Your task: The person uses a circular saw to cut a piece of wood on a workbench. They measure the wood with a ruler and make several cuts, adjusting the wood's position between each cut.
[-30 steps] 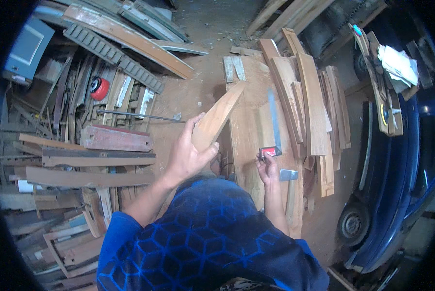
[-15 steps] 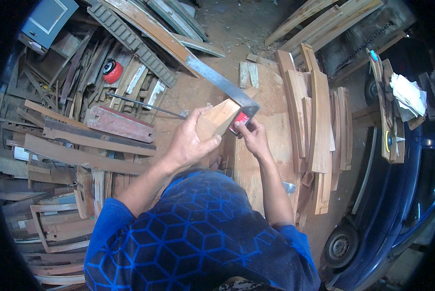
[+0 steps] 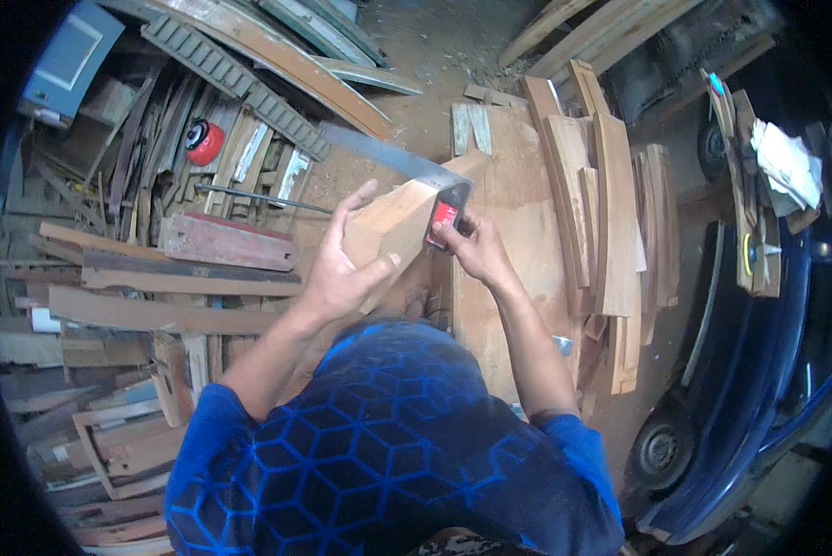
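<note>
I hold a tapered wooden board (image 3: 388, 222) in my left hand (image 3: 342, 269), fingers along its left side and thumb across its near face. My right hand (image 3: 471, 246) grips the red and black stock (image 3: 445, 219) of a metal square, whose blade (image 3: 388, 153) lies across the board and reaches out to the upper left, slightly blurred. Beneath both hands is a sawdust-covered plywood work surface (image 3: 518, 204), with two short pale offcuts (image 3: 469, 127) at its far end.
Long planks (image 3: 610, 232) are stacked along the right of the work surface. A blue car (image 3: 759, 389) and a board holding white paper (image 3: 787, 162) are farther right. Scrap timber (image 3: 175, 306) fills the left, with a red round object (image 3: 207, 142) and a blue cabinet (image 3: 68, 60).
My right hand has lifted the square from the work surface and brought it leftward onto the board. My left hand and the board have shifted slightly since half a second ago.
</note>
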The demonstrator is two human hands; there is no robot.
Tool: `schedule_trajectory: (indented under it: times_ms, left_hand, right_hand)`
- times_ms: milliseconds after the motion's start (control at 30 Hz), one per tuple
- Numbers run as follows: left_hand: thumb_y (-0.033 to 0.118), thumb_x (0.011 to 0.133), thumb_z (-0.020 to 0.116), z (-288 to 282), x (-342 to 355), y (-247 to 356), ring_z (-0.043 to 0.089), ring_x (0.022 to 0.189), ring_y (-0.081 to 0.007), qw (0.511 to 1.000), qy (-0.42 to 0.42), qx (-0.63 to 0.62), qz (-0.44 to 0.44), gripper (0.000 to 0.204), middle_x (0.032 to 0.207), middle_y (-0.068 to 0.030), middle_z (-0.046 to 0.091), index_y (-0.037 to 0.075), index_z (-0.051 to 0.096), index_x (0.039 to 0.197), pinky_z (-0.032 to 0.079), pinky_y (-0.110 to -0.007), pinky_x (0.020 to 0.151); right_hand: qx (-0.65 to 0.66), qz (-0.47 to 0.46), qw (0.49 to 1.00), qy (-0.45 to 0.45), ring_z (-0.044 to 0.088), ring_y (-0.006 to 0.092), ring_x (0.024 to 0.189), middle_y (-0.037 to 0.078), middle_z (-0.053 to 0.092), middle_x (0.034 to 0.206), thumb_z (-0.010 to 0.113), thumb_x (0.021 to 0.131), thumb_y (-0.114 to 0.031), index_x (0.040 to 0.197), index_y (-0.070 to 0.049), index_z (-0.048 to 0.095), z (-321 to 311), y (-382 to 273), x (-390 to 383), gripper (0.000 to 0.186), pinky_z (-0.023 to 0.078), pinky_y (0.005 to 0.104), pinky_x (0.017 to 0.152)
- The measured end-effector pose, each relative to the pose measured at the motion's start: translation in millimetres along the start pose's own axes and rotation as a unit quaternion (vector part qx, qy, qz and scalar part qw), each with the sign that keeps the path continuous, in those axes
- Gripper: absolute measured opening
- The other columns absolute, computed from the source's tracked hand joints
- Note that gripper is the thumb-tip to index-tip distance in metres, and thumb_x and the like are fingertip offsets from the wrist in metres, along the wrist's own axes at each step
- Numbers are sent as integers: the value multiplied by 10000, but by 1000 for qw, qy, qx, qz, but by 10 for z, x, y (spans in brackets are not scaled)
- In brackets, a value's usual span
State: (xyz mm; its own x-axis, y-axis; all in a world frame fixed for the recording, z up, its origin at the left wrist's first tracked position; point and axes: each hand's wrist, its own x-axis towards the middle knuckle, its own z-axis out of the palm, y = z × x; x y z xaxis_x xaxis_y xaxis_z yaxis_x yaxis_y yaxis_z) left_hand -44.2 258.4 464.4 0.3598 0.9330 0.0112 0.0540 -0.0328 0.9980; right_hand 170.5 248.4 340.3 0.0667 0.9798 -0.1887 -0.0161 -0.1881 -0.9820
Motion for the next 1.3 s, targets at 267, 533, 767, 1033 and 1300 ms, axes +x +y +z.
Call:
schedule_trajectory:
  times_ms: [267,533,767,1033,1300]
  left_hand:
    - [252,920,708,-394,258,-234,553,1236,-260,907,228,-321,-152,581,1328,-125,537,70,440,1402,476,-418,1069]
    - [328,967,674,-533,456,-136,559,1226,-247,922,184,-308,-142,487,1286,-115,572,55,496,1329,492,-427,1053]
    - [355,972,675,-457,447,-111,560,1228,-256,915,183,-332,-137,535,1306,-134,557,53,465,1360,497,-426,1051]
    - [346,979,669,-552,465,-211,564,1225,-245,908,182,-352,-138,536,1308,-134,554,55,446,1369,503,-420,1034]
    - [313,975,677,-435,505,-43,592,1177,-230,893,232,-357,-145,494,1251,-109,575,65,473,1351,525,-406,990]
  right_hand:
    - [139,22,984,110,675,130,810,70,734,933,689,955,-155,1020,-1,708,-219,793,59,168,550,296,732]
    - [84,122,988,37,638,110,709,46,725,873,701,911,-145,949,-26,706,-15,1169,510,124,502,275,635]
    - [-33,101,994,11,669,140,772,66,731,906,726,880,-152,1024,-18,721,11,1048,895,197,536,312,712]
    - [-70,107,992,-11,686,148,883,85,740,992,721,877,-141,1082,-7,714,29,1071,1004,245,543,313,803]
    - [-12,127,992,-21,682,148,877,79,736,1007,692,938,-137,1089,-10,689,25,1041,1007,197,553,320,775]
